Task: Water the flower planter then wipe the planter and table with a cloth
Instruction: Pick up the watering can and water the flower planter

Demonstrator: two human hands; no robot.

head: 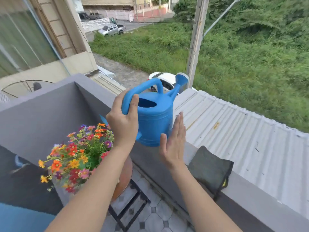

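A blue plastic watering can (154, 118) is upright above the grey balcony ledge (247, 198), spout pointing away to the upper right. My left hand (123, 119) is wrapped around its handle. My right hand (173, 143) is flat with fingers straight, close beside the can's right side; contact cannot be told. Lower left, a brown planter (124, 180) full of mixed orange, red, yellow and purple flowers (76, 156) stands on a black metal table (132, 203). A dark grey cloth (210, 169) lies on the ledge to the right of my right hand.
A grey parapet wall (50, 118) encloses the balcony corner behind the flowers. Beyond the ledge are a corrugated metal roof (250, 139), a pole (195, 42), grass and parked cars far below. The floor is tiled (155, 218).
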